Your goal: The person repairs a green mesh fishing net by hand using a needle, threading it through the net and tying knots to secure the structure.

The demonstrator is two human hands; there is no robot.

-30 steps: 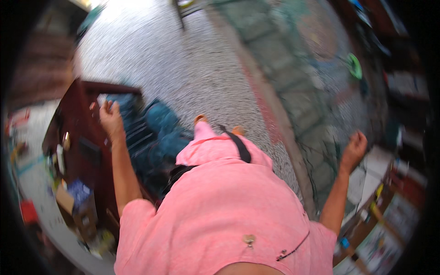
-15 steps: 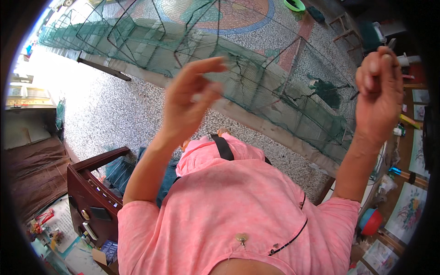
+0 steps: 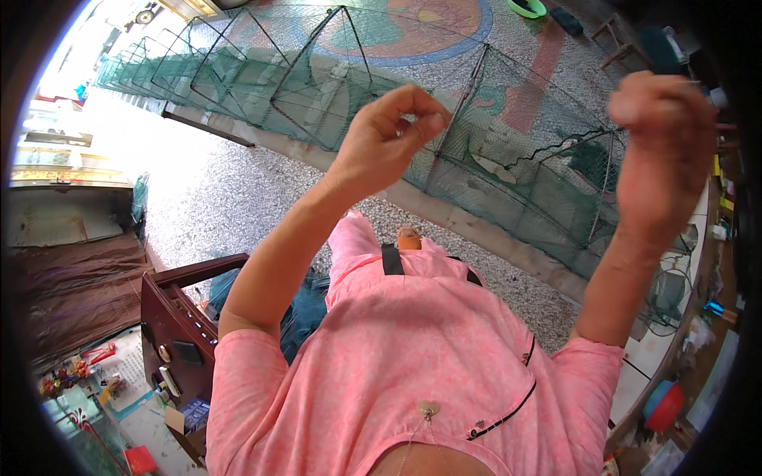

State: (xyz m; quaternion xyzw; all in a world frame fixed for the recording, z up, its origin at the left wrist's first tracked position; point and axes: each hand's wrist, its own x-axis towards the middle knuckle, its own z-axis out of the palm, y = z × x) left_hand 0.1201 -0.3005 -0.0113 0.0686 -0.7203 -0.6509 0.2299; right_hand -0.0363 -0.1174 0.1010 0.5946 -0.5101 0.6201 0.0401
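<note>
The left hand's (image 3: 390, 135) fingers (image 3: 432, 123) are curled, thumb and forefinger brought tip to tip; I can't tell whether anything thin sits between them. The right hand (image 3: 665, 155) is raised on the other side, fingers bent in, but it is too blurred to say whether they pinch anything.

Just beside the left fingertips, from here, stands a dark rod (image 3: 470, 83) of the long green net cage (image 3: 317, 103); I can't tell if they touch it. The cage stretches slantwise over the speckled floor (image 3: 198, 198), its right part close to the right hand. Toward the floor's far right corner sits a green basin (image 3: 540, 11).

Nearer the body lies a blue-green bundle (image 3: 305, 317). Behind it, a dark red cabinet (image 3: 176, 337) and a cardboard box (image 3: 176, 424) stand by the right edge of a pale worktop (image 3: 147, 416).
</note>
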